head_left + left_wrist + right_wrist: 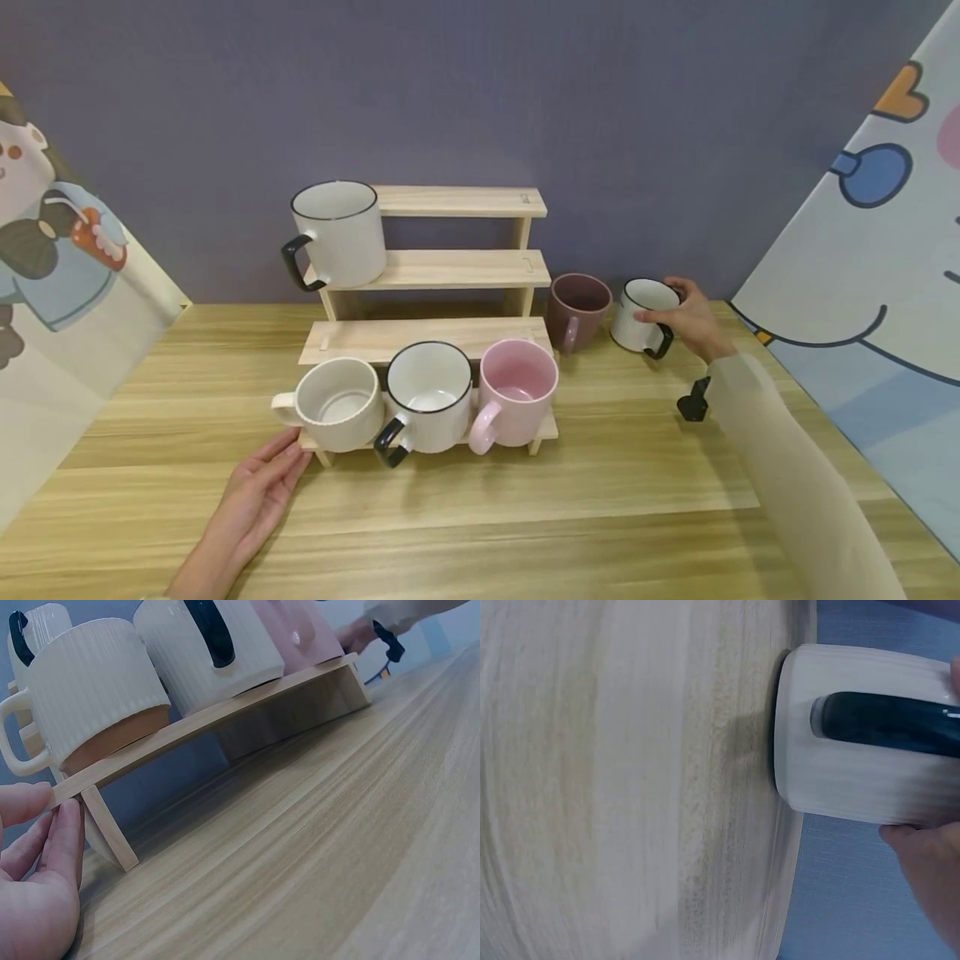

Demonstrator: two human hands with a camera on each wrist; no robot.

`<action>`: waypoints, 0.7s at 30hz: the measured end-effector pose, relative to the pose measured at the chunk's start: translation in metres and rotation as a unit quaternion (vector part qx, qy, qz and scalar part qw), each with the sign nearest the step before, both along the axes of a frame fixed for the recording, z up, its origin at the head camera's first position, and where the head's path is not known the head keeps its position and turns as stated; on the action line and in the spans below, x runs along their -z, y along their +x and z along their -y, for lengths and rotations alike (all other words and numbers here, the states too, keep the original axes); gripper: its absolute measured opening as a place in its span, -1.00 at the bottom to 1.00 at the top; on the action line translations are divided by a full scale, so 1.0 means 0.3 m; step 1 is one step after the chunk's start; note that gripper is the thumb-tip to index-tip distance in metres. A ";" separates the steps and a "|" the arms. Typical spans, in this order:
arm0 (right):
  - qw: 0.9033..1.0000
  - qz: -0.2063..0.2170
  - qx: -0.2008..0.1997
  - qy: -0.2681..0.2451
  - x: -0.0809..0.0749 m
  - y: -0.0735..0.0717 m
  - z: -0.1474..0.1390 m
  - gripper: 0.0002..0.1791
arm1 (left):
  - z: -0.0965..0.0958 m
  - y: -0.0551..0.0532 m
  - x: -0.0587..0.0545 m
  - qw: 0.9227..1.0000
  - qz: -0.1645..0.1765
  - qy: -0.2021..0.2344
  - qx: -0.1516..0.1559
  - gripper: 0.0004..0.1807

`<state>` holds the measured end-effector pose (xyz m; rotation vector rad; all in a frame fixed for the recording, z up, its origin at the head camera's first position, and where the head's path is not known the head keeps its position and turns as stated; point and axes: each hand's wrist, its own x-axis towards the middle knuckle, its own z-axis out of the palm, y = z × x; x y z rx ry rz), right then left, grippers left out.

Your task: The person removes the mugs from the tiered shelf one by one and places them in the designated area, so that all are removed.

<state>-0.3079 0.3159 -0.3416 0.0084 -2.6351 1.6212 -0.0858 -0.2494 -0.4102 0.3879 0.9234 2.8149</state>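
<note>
White black-rimmed mug (pixel 634 328) is at the back of the table (pixel 600 500), just right of the maroon mug (pixel 579 315); right hand (pixel 688 321) clamped around it. Left hand (pixel 258 496) pinches the bottom step (pixel 195 725) at its left end.

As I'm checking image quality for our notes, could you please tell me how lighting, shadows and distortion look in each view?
Head: warm light, with a soft shadow beside the right sleeve; left wrist: dimmer, bluish cast, the tabletop slanting; right wrist: pale, hazy wood grain, the tabletop's edge bowed, a small glint on the black handle.
</note>
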 end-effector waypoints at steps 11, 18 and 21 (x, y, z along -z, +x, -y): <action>0.999 0.022 -0.017 0.023 -0.016 0.017 -0.008 0.09 | 0.001 0.000 0.000 1.000 -0.004 -0.005 0.001 -0.55; 0.995 0.052 -0.026 0.077 -0.062 0.021 0.004 0.18 | 0.002 -0.003 0.003 1.000 -0.001 0.000 0.002 -0.55; 0.994 0.057 -0.028 0.092 -0.091 0.025 0.012 0.18 | 0.002 -0.001 0.006 1.000 0.000 0.003 0.004 -0.55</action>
